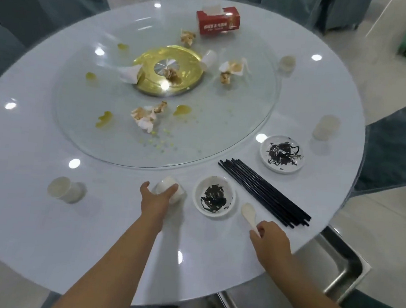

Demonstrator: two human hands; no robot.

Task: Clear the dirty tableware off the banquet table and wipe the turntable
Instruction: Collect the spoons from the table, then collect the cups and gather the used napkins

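My left hand (156, 200) curls around a white cup (170, 187) lying on its side near the table's front. My right hand (269, 237) pinches the handle of a white spoon (248, 212) that rests on the table. Between them sits a small white dish (214, 195) smeared with dark sauce. A second smeared dish (282, 153) lies further right, with a bundle of black chopsticks (264, 192) between the two. The glass turntable (198, 134) carries crumpled napkins (144, 117), yellow spills (181, 109) and a tipped cup (209, 58).
A red tissue box (218, 20) stands at the turntable's far edge. Other cups sit at the left (65, 189), right (325, 127) and far right (287, 62) of the white table (93, 242). A steel tray (329, 268) sits below the table's edge at right. Covered chairs surround the table.
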